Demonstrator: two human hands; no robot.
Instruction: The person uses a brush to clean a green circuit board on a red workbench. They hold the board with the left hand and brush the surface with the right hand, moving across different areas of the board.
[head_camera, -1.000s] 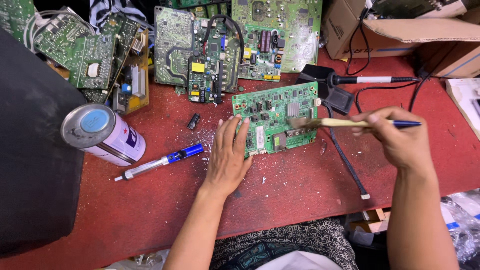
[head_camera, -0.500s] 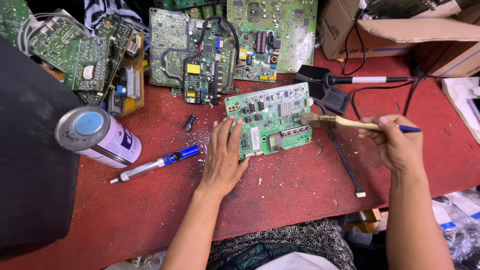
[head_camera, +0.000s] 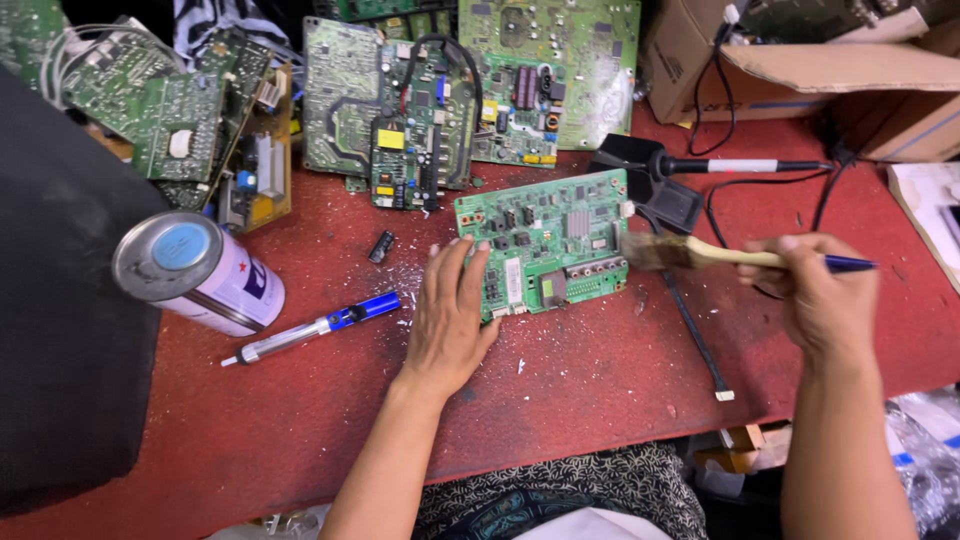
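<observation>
From the head view, the left hand (head_camera: 448, 318) lay flat and open on the red bench (head_camera: 600, 400), its fingertips pressing the near left corner of a green board (head_camera: 545, 243) and pinning it in place; it grasped nothing. The right hand (head_camera: 815, 295) was closed around the handle of a brush (head_camera: 700, 253), held roughly level, with the bristles at the board's right edge, touching it or just off it; the blur there left that unclear. The board lay face up in the middle of the bench, slightly skewed, between the two hands.

White flecks lay scattered on the bench around the board's near side and under the left hand. The board's face looked mostly free of loose debris, so I judged the brushing well along, with the right edge and perhaps the connectors left to do. How clean the fine parts were could not be told.

To the left, a spray can (head_camera: 198, 273) lay on its side, well apart from the board, and a blue-tipped pen-shaped tool (head_camera: 312, 329) lay just beside the left hand. A small black part (head_camera: 381, 246) sat near the board's left corner. A soldering iron (head_camera: 735, 166) rested behind the board on its stand. More boards (head_camera: 420, 110) were piled along the back, and a cardboard box (head_camera: 800, 70) stood at the right rear.
</observation>
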